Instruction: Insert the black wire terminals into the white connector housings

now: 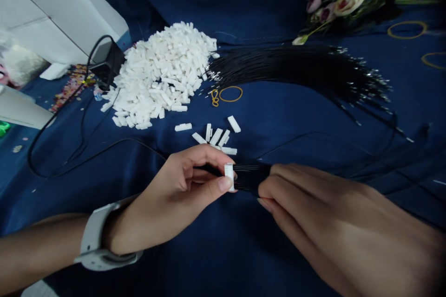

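Between thumb and forefinger, my left hand [188, 185] pinches a small white connector [229, 176]. Thin black wires [245, 167] run from the connector's right side toward my right hand [313, 209], whose fingers are pressed together around them. Several loose white connectors [216, 136] lie just above my left hand. Farther back is a large heap of white connectors [163, 69], and right of it a bundle of black wires [296, 67] with bare metal tips.
Yellow rubber bands [231, 93] lie below the wire bundle. A black adapter [106, 60] with a looping cable stands left of the heap. Artificial flowers [334, 2] lie at the back right. A white container [22, 106] is at the left edge.
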Demonstrator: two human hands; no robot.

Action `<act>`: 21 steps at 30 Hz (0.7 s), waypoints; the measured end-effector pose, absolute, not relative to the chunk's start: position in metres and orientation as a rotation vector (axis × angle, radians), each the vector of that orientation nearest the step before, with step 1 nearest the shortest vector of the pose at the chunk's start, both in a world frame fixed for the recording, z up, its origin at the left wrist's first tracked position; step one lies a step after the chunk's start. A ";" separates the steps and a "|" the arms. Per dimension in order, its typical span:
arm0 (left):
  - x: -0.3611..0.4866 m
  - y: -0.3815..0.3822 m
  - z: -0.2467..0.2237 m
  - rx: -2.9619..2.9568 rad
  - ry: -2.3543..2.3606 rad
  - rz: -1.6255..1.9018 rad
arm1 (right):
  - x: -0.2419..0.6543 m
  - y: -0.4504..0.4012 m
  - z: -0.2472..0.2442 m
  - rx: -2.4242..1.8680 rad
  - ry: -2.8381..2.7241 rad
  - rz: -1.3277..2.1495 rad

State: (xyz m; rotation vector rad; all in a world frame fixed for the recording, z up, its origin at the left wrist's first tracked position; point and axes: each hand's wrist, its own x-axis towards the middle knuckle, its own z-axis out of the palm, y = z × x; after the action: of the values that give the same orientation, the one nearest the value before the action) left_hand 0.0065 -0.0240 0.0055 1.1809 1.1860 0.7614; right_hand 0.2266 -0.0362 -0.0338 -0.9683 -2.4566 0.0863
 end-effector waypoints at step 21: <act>0.005 -0.026 0.001 0.944 1.061 0.834 | 0.209 -0.027 -0.008 -0.761 -2.461 -0.029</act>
State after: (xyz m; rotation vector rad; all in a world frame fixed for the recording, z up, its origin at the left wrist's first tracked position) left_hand 0.0052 -0.0258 0.0011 0.9444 1.0606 0.8344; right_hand 0.2091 -0.0272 -0.0085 -0.7609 -2.4614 -0.0287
